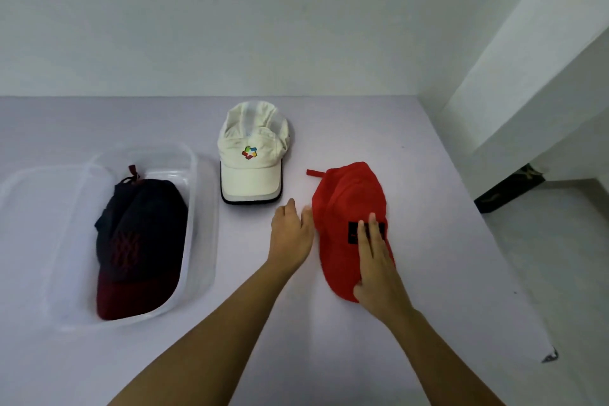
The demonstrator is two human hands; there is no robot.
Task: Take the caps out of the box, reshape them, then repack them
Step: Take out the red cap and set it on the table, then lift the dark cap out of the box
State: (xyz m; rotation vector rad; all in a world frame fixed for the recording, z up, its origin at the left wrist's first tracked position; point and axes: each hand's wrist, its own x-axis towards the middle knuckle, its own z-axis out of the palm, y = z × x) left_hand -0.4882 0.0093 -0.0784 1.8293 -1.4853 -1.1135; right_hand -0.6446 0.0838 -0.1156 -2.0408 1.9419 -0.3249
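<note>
A red cap [346, 201] with a black patch lies on the pale table, right of centre. My right hand [375, 270] rests flat on its front and brim, fingers stretched over the patch. My left hand [290, 234] touches the cap's left side, fingers apart. A white cap [252, 155] with a coloured logo lies behind them, brim toward me. A dark navy cap [141, 241] with a maroon brim sits in the clear plastic box [201, 208] at the left.
The table [428, 241] meets a white wall at the back and ends at an edge on the right, its corner near the lower right. Beyond that edge are a floor and a dark object [510, 188] by the wall.
</note>
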